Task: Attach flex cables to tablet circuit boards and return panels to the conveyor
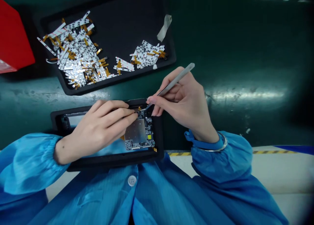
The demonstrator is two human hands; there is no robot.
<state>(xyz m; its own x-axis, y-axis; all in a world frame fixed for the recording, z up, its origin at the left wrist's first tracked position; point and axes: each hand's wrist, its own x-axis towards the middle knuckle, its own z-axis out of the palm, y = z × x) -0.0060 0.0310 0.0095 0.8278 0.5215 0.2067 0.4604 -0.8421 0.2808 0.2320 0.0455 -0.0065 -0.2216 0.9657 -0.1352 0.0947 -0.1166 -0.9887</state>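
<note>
A green circuit board (135, 130) with a large metal shield lies at the right end of an open device in a black padded tray (159, 133). My left hand (103, 125) rests over the device with fingers stretched out. Its fingertips press by the board's upper edge, near a small orange flex cable (139, 108); the thumb is hidden. In my right hand (185, 102), metal tweezers (178, 78) are gripped like a pen. Their tips reach down to the board's upper edge, close to the left fingertips. Whether the tips pinch anything is too small to tell.
Behind the device, a larger black tray (115, 25) holds a big heap of white-and-orange flex strips (78, 53) and a smaller pile (148, 54) at right. A crumpled tape piece (164, 27) sits on its right side. At far left stands a red bin (14, 38).
</note>
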